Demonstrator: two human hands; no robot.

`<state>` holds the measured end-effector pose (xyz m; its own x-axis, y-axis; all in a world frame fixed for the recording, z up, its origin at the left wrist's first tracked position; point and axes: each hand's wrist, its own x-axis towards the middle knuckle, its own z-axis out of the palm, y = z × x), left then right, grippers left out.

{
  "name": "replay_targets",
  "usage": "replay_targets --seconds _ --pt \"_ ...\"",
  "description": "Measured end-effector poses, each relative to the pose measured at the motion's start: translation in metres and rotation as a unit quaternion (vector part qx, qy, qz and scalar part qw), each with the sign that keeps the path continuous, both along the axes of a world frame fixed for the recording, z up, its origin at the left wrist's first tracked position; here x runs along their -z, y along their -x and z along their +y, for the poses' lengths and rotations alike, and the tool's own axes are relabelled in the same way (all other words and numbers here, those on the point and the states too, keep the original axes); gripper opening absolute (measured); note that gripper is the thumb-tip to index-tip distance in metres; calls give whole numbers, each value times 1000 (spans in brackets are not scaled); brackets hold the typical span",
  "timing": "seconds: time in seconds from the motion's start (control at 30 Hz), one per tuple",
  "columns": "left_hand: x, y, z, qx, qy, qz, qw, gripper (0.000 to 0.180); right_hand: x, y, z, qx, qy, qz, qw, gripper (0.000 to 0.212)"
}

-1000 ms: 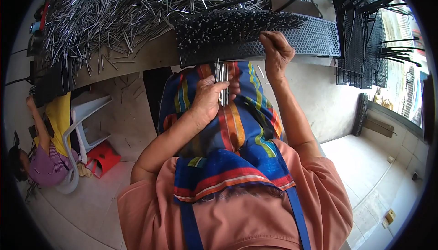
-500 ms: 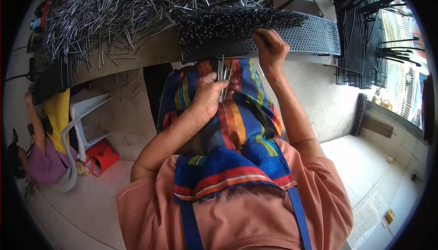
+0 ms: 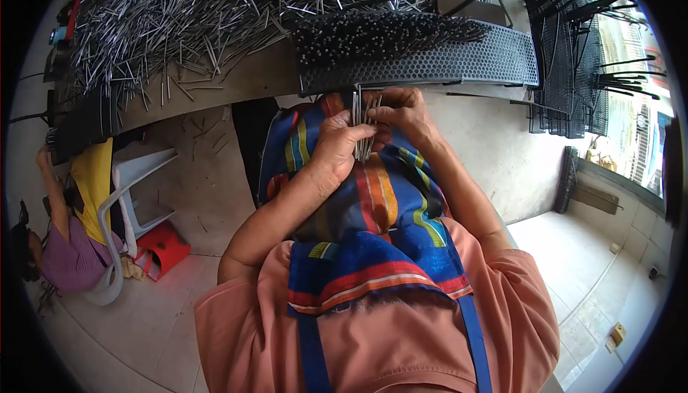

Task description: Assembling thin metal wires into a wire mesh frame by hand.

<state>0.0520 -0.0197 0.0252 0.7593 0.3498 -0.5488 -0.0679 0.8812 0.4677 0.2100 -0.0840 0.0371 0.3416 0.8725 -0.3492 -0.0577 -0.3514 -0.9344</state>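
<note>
Clasping in the left hand [image 3: 338, 144] a bundle of thin silvery metal rods [image 3: 356, 111] above a blue striped cloth apron [image 3: 367, 178]; touching the bundle's upper right with the curled right hand [image 3: 406, 116], hard to tell whether pinching any; facing a grey honeycomb-holed metal panel [image 3: 466, 62].

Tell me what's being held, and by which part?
The left grip holds thin metal rods near their middle; the right grip is at their upper part, its hold unclear.

Daylight glares from the opening [image 3: 640, 131] right of my grip [image 3: 337, 146], whitening the floor [image 3: 548, 246], while metal rods [image 3: 193, 20] glint ahead and edges bend into black.
</note>
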Motion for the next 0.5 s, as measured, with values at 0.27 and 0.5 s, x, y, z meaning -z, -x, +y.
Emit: replay_targets --seconds 0.27,0.5 --pt "7 40 14 -105 29 77 991 14 -28 19 30 137 -17 72 988 3" --pt "9 63 12 -122 24 103 987 16 -1 45 71 84 -252 -212 941 12"
